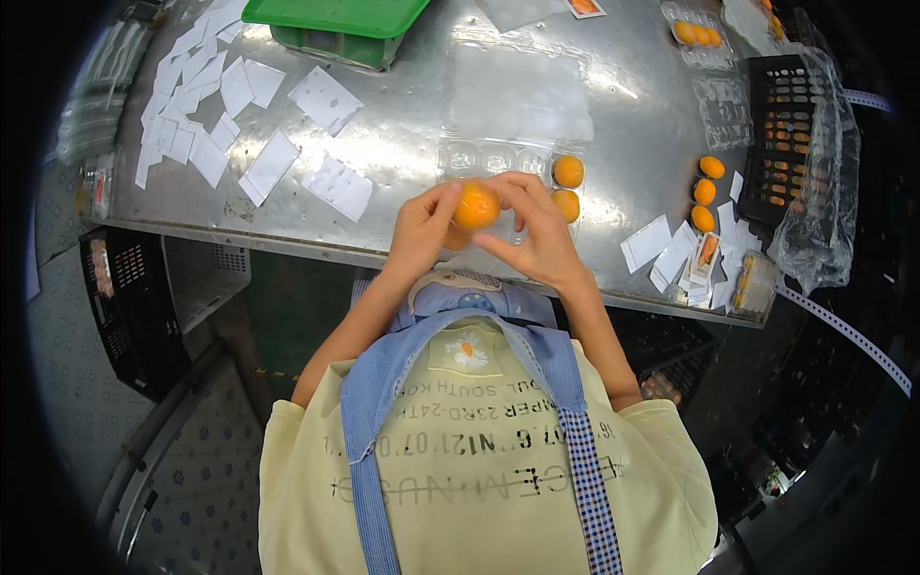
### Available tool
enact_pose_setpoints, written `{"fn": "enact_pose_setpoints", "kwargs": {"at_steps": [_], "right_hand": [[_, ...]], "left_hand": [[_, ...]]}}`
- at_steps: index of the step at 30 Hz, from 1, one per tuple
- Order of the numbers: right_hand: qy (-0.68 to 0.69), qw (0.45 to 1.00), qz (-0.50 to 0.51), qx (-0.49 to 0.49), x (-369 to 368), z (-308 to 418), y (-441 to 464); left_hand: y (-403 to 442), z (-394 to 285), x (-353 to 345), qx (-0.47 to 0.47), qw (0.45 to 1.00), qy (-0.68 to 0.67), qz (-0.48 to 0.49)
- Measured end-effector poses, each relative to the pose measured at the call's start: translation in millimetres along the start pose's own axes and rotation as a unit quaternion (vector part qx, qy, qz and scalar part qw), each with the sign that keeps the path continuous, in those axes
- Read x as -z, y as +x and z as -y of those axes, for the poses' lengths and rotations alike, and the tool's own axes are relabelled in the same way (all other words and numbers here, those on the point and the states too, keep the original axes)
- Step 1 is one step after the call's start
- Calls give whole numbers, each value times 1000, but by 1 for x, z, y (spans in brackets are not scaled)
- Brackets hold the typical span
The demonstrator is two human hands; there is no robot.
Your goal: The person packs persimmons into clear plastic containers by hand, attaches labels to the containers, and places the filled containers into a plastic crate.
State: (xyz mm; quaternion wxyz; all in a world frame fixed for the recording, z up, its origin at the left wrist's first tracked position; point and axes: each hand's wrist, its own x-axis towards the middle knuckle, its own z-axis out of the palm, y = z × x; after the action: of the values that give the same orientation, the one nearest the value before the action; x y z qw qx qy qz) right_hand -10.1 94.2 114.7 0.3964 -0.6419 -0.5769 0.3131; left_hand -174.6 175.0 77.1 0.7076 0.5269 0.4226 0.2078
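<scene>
Near the table's front edge, my left hand (420, 228) has its fingers closed on the side of an orange fruit (476, 205). My right hand (539, 233) curves round the other side of that fruit, its thumb and fingers spread apart. Part of another orange fruit (456, 238) shows just below the held one. Under and beyond my hands lies an open clear plastic tray (492, 156). Two orange fruits (567, 172) sit in its right end, one behind the other. My hands hide part of the tray.
White cards (269, 167) lie scattered on the metal table (402, 115) at left, more (674, 255) at front right. A green-lidded box (335, 19) stands at the back. Several loose fruits (704, 193) are near a black crate (778, 134) with plastic film at right.
</scene>
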Motion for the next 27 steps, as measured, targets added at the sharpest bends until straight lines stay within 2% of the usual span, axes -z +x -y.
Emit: {"fn": "enact_pose_setpoints", "kwargs": {"at_steps": [3,9,12,15,18,22,27], "right_hand": [[-16,1000,4,6,-6,-5,-2],[-38,999,18,-28,-8,-3,-2],[-50,999,11,-10,-9,-5,-4],[-54,998,-11,9,-11,-10,-6],[-80,996,-50,-8,-7,-26,-7],[-117,979,-113,-120,18,-43,-7],[-152,980,-116,-61,23,-55,8]], "left_hand": [[-5,-11,-2,0,999,41,1],[-4,-1,-6,-90,989,117,-1],[-3,1,0,59,996,57,25],[3,4,7,8,992,125,26],[3,-13,7,82,984,160,7],[9,15,25,10,978,209,-26],[14,37,36,-44,945,307,-103]]}}
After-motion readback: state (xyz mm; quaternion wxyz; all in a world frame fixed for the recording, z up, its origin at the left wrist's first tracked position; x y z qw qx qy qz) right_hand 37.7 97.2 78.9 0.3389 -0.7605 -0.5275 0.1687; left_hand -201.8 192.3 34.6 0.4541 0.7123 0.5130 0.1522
